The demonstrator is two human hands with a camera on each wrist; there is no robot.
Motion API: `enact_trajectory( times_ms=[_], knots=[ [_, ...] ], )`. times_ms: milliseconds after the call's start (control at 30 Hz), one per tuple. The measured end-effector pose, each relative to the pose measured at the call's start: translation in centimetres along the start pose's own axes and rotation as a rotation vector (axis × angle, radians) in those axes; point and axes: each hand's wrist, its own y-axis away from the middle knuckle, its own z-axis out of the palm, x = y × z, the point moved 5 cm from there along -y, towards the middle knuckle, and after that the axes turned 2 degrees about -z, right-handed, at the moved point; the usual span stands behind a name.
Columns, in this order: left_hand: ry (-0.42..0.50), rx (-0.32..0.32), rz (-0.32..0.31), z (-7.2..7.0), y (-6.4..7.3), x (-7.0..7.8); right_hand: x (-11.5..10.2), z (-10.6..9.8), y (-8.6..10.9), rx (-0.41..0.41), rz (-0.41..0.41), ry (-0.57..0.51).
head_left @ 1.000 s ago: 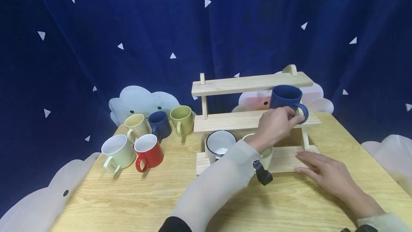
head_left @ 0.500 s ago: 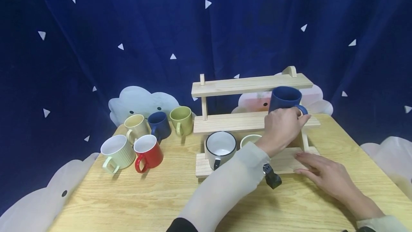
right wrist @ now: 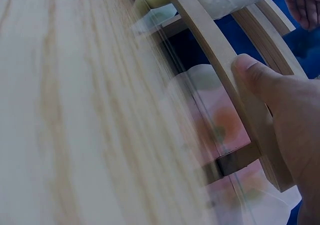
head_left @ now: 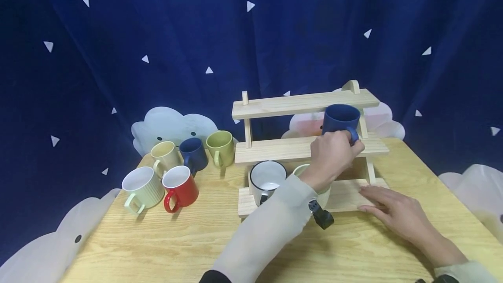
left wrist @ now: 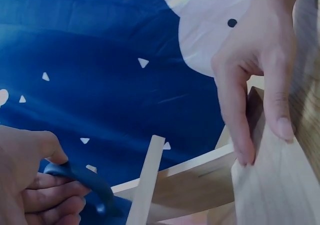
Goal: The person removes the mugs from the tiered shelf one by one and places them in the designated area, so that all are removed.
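Observation:
In the head view my left hand (head_left: 332, 156) grips a dark blue mug (head_left: 341, 117) by its handle, over the right part of the wooden shelf's middle board (head_left: 279, 148). The mug is upright; its base is hidden, so I cannot tell whether it touches the board. In the left wrist view the fingers curl round the blue handle (left wrist: 82, 177). My right hand (head_left: 401, 213) holds the right end of the bottom board (head_left: 347, 193), thumb at the front edge. A white mug with a black rim (head_left: 268, 178) and a pale green mug (head_left: 323, 195), partly covered by my left arm, stand below.
Left of the shelf, several mugs stand on the wooden table (head_left: 188, 248): red (head_left: 184, 189), ribbed pale green (head_left: 147, 189), cream (head_left: 167, 156), blue (head_left: 195, 154) and olive green (head_left: 221, 147). The shelf's top board (head_left: 302, 104) overhangs behind the held mug. A dark blue curtain (head_left: 188, 25) hangs behind.
My left hand and the blue mug have shifted slightly left along the middle board, after a small move right by the hand. My right hand keeps its place on the shelf.

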Motion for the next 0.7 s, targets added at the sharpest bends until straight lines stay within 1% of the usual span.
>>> enact_trajectory(
  times_ms=[133, 233, 300, 367, 500, 600, 700],
  knots=[
    [0.042, -0.008, -0.048, -0.7, 0.2, -1.1, -0.1, -0.1, -0.2, 0.001, 0.000, 0.006],
    [0.066, -0.002, -0.077, -1.1, 0.5, -1.9, -0.2, -0.1, -0.2, -0.004, 0.003, 0.008],
    [0.062, 0.012, -0.088, -1.3, 0.7, -2.4, -0.2, -0.1, -0.2, -0.004, 0.003, 0.011],
    [0.053, 0.032, -0.085, -1.6, 0.8, -2.8, -0.2, -0.1, -0.2, -0.004, 0.003, 0.011],
    [0.010, 0.060, -0.058, -2.1, 1.0, -3.3, -0.1, -0.2, -0.2, -0.002, 0.005, 0.011],
    [-0.009, 0.047, -0.048, -2.3, 1.0, -3.5, 0.0, -0.2, -0.2, -0.006, 0.010, 0.011],
    [-0.027, 0.029, -0.057, -2.4, 1.1, -3.7, -0.1, -0.1, -0.2, -0.012, 0.012, 0.015]
  ],
)
